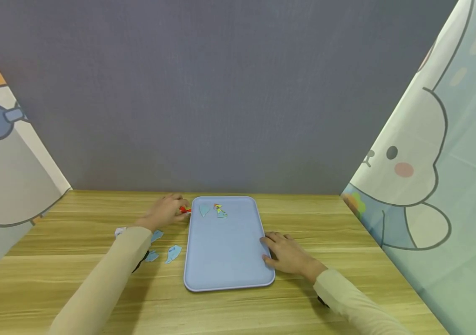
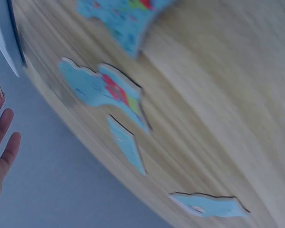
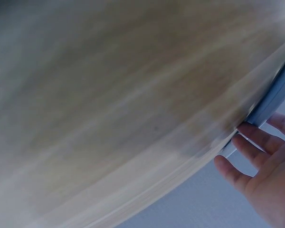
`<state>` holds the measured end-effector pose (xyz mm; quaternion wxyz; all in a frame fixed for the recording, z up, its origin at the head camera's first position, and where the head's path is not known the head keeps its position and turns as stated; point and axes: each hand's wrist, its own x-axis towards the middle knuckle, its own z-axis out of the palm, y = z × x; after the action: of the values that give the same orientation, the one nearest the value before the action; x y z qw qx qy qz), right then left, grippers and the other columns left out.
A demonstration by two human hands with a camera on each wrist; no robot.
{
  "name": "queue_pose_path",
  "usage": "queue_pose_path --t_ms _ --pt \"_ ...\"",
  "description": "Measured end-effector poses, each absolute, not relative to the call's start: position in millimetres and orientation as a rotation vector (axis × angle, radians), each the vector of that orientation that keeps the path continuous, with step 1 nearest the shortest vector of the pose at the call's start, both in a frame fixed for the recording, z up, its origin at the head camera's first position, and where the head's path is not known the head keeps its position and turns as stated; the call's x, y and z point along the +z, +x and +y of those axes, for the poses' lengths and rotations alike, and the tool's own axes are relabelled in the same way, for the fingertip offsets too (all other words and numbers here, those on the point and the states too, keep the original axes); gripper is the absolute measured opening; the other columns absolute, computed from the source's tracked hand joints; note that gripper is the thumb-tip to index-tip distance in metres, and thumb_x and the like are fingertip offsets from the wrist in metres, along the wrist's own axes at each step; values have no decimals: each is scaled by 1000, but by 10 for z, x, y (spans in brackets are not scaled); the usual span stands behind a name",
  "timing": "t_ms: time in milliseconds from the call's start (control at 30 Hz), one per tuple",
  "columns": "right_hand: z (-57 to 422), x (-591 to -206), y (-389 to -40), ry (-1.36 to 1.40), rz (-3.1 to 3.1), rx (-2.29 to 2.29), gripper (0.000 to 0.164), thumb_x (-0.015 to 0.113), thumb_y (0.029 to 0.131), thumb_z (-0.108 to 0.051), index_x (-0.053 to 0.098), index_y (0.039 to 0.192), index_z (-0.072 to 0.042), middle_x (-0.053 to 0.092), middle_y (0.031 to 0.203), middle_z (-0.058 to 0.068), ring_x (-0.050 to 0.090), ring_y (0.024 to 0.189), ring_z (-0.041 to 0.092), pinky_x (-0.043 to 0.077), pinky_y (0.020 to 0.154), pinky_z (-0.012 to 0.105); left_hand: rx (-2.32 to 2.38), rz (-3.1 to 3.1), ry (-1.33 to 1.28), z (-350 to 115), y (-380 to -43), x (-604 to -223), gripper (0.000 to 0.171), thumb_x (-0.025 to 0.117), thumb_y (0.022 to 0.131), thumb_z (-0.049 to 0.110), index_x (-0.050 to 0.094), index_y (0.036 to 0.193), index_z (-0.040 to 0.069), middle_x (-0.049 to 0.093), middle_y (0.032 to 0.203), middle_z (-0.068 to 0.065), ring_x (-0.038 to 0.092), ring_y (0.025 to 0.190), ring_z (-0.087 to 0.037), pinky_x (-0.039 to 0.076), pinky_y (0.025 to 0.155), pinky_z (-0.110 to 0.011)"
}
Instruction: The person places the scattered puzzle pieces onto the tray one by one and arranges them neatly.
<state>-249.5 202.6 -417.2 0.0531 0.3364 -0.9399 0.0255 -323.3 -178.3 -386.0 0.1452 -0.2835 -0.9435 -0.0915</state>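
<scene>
My left hand (image 1: 164, 213) pinches a red and yellow jigsaw puzzle piece (image 1: 184, 209) beside the upper left edge of a pale blue tray (image 1: 229, 246). In the left wrist view, the piece shows only as a thin edge at the fingertips. Two puzzle pieces lie inside the tray near its far end, a plain light blue one (image 1: 204, 210) and a patterned one (image 1: 221, 211). At the tray's right rim rests my right hand (image 1: 288, 253), its fingers spread and relaxed against the edge.
Several loose light blue pieces lie on the wooden table left of the tray, among them one with blue marks (image 1: 173, 253) and one with a red print (image 2: 115, 88). A grey panel (image 1: 208, 102) stands behind the table, with printed cloth (image 1: 472, 163) at the sides.
</scene>
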Motion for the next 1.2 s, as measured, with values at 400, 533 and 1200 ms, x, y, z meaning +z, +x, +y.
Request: queue_pose_path --t_ms 400,533,1200 --pt "2029 -4198 -2500 1013 -2874 82 50 49 90 -40 48 130 -9 46 136 13 44 124 31 40 95 55 -217 -2742 -867 -1455 -3276 -3804 25 68 81 23 65 104 12 57 103 -6 53 94 -24 48 82 -42" --pt "2028 -4193 -2499 1018 -2871 86 50 49 90 -40 48 130 -9 46 135 13 44 124 32 40 95 55 -197 -2751 -900 -1327 -3283 -3790 26 69 81 25 65 104 14 56 100 -2 53 92 -22 48 81 -40" --pt "2038 -4144 -2524 1028 -2904 165 51 52 89 -41 50 128 -9 46 135 14 45 123 31 40 94 55 -206 -2701 -952 -671 -3315 -3730 24 71 79 25 66 101 16 56 95 -1 53 93 -23 43 86 -43"
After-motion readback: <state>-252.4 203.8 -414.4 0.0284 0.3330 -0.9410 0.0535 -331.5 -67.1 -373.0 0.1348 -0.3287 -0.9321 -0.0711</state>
